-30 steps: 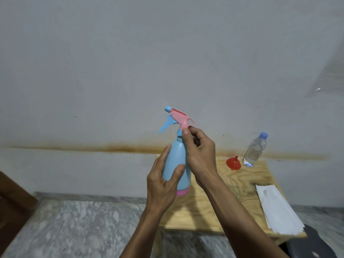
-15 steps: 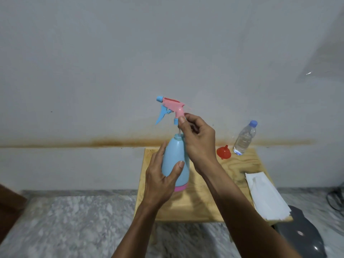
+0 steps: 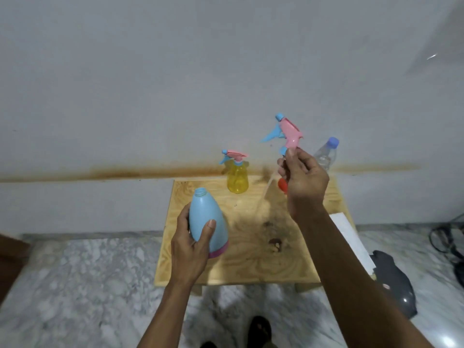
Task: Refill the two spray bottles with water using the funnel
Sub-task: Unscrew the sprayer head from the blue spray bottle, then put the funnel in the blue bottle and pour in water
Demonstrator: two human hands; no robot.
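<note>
Two parts are separated: left hand (image 3: 190,244) wraps the blue bottle (image 3: 207,219) at mid-body, above the table (image 3: 251,259), neck open and tilted. Likely empty, it should handle light and smooth; hold the waist. Right hand (image 3: 302,174), raised, pinches the sprayer head (image 3: 288,133) at its collar.

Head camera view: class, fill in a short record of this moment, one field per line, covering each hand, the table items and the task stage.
left hand: grips the light blue plastic spray bottle, neck open
right hand: holds the pink and blue trigger sprayer head, lifted clear
wooden table: yellow translucent spray bottle, capped; red funnel, partly hidden; clear water bottle
stage: blue bottle opened, nothing poured yet
</note>
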